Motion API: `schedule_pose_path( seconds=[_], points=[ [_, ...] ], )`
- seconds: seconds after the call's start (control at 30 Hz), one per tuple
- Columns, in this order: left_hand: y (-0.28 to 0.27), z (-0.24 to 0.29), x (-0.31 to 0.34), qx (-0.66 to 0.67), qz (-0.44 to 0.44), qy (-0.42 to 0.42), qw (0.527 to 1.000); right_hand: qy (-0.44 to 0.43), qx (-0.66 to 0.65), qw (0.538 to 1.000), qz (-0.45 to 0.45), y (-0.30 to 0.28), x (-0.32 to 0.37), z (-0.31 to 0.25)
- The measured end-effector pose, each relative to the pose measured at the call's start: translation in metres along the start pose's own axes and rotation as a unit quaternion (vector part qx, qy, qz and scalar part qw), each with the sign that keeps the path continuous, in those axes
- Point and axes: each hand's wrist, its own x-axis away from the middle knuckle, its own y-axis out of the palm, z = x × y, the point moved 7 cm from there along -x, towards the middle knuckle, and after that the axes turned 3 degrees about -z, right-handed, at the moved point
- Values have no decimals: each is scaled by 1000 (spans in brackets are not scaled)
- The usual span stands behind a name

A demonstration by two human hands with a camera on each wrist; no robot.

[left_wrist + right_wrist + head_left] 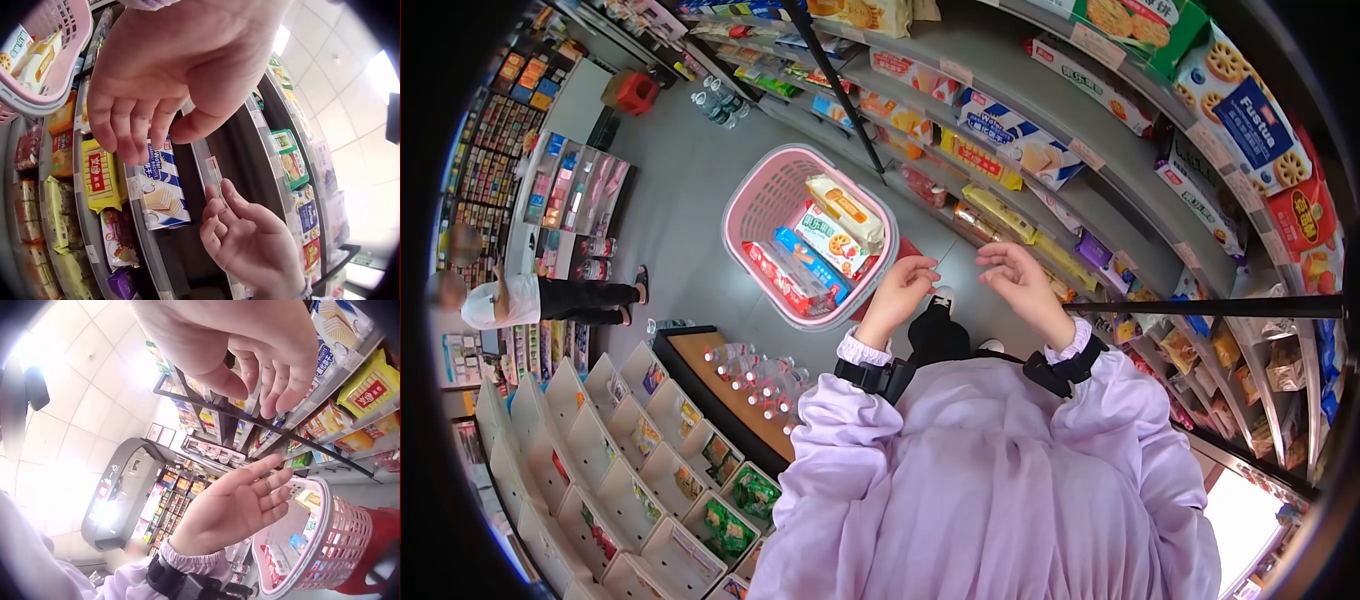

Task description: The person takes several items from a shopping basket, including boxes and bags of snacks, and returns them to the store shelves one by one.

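While the left hand (902,297) hung relaxed near the pink basket (750,225) and the right hand (1027,290), likewise released, hovered farther from the basket, packaged snacks (830,240) lay inside it, and shelving (1122,170) stood right of the basket.

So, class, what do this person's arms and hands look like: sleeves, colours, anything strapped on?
Both arms have loose, pale lilac sleeves with gathered, ruffled cuffs. Each wrist has a black strap over the fabric, carrying a boxy black device. The left hand and right hand wear no gloves.
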Motion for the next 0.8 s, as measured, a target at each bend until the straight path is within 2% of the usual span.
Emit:
schedule_pose_path(
  seconds=[0.1, 0.27, 0.37, 0.5, 0.63, 0.67, 0.77, 0.8],
  points=[
    [0, -6, 25, 5, 22, -15, 1000, -17, -5, 999, -39, 12, 9, 8],
    [-26, -11, 54, -1, 71, -53, 996, 30, -39, 994, -94, 40, 14, 11],
    [-69, -27, 63, 37, 124, -39, 991, 37, -11, 992, -124, 54, 10, 13],
    [-138, -47, 76, 40, 204, -66, 976, 40, 79, 986, -144, 80, -12, 20],
    [-204, -72, 86, 91, 280, -66, 953, 48, 151, 962, -224, 138, -49, 48],
    [-218, -71, 90, 71, 318, -93, 941, 60, 175, 951, -248, 156, -60, 61],
    [-259, -97, 94, 171, 392, -74, 901, 45, 234, 929, -283, 207, -103, 102],
    [-265, -99, 93, 230, 393, -42, 889, 35, 249, 924, -287, 222, -115, 116]
  ],
)
